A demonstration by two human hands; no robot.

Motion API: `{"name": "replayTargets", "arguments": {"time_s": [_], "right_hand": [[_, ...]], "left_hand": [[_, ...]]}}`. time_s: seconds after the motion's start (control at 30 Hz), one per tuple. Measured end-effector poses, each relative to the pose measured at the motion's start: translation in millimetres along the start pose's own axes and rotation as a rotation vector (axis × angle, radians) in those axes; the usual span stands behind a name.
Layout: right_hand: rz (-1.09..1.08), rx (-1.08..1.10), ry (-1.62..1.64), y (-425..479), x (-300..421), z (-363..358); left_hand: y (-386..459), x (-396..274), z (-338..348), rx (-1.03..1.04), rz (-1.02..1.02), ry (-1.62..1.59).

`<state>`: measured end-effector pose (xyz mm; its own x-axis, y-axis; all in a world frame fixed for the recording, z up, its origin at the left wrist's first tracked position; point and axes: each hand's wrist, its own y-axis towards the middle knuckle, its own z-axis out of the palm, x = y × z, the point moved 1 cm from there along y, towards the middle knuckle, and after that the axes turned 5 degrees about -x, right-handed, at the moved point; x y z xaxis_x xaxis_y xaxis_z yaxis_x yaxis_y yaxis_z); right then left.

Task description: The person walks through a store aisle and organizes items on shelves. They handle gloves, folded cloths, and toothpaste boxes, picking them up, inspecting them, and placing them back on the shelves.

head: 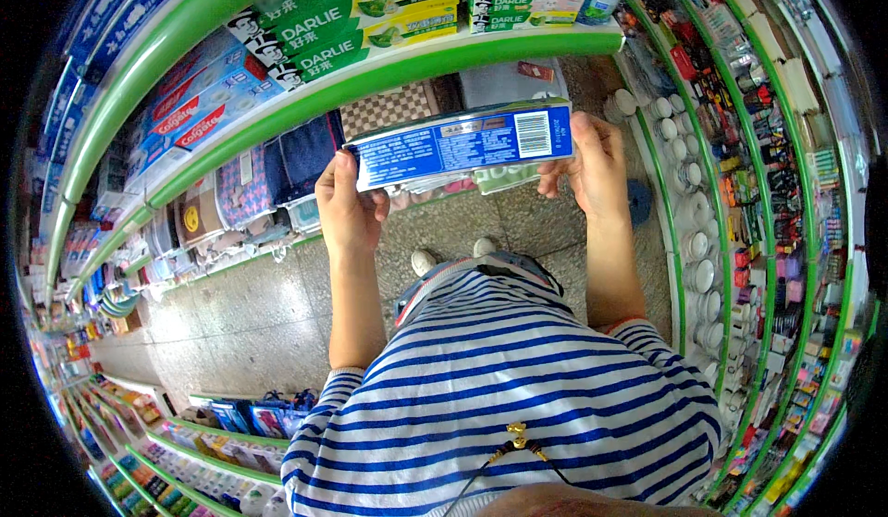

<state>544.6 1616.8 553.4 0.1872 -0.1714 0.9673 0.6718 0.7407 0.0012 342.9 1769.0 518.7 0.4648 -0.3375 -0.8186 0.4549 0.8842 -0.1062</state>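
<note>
A long blue carton (465, 144), shaped like a toothpaste box, is held level between both my hands. Its printed side faces up toward me, with small white writing and a barcode near the right end. My left hand (350, 201) grips the left end, thumb on the near face. At the other end, my right hand (593, 160) has its thumb by the corner and its fingers curled beneath. Just beyond the carton runs a green-edged shelf (444, 65) stocked with green-and-yellow Darlie toothpaste boxes (361, 28) and Colgate boxes (201, 111).
Folded textiles (388, 109) lie on a lower shelf beyond my hands. Shelving with white round items (699, 243) and many small packaged goods curves along the right. More stocked shelves (215, 451) stand at lower left. Speckled floor tiles (257, 302) stretch leftward from my shoes (423, 262).
</note>
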Motion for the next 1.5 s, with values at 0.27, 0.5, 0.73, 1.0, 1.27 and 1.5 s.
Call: {"name": "replayTargets", "arguments": {"time_s": [0.27,0.5,0.73,1.0,1.27,1.5], "right_hand": [[0.04,0.001,0.002,-0.3,2.0,0.8],[0.184,0.132,0.264,8.4,-6.6,-5.4],[0.011,0.351,-0.237,12.2,-22.0,-9.7],[-0.002,0.367,-0.566,16.1,13.0,-25.4],[-0.541,0.243,-0.419,61.8,140.3,-47.2],[-0.833,0.125,-0.32,149.3,214.6,-102.6]], "left_hand": [[-2.3,4.9,-6.5,-0.053,-0.04,-0.012],[4.1,3.1,-3.1,0.102,-0.027,0.107],[10.1,8.9,-20.7,0.168,-0.115,0.167],[14.1,-11.6,10.1,0.34,0.144,0.164],[33.9,-73.9,134.7,0.551,0.578,0.481],[85.1,-103.0,260.9,0.54,1.102,0.788]]}}
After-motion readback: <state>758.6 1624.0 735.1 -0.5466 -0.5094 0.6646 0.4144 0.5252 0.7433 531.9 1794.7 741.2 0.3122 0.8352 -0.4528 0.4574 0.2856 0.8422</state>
